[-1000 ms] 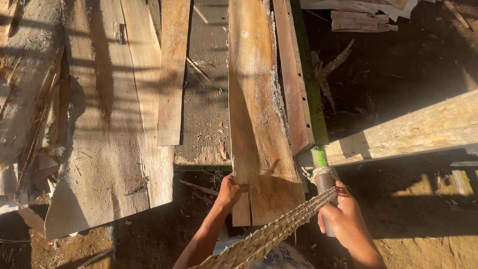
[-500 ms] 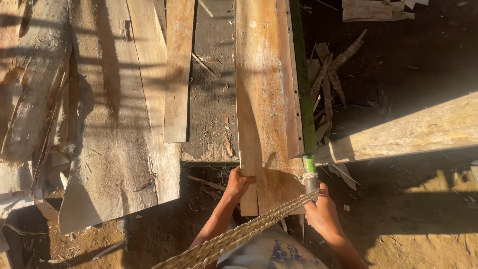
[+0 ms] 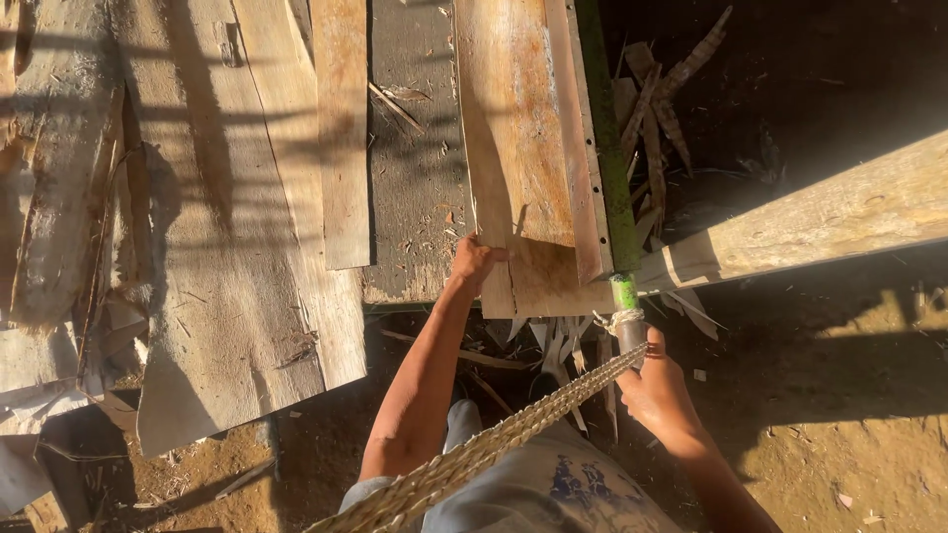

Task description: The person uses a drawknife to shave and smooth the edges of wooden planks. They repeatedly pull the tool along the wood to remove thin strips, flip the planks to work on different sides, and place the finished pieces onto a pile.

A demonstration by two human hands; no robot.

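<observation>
On a rough platform of weathered boards, raised above bare dirt, two planks lie stacked lengthwise, a narrower strip resting along the right edge of the wider plank. The left hand clamps its fingers over the near left edge of the wider plank, seemingly to steady it and keep the pair aligned. The right hand is clenched around the lower end of a green pole that runs alongside the planks, touching their right edge; held low like this, the pole stands nearly parallel to them. One band of cord is wrapped around the pole just above the fist. One braided rope slants from beside the right hand down across the person's lap. One pale beam juts in from the right, its end near the pole. Dry husks lie scattered in the shade behind; their number I cannot tell.
</observation>
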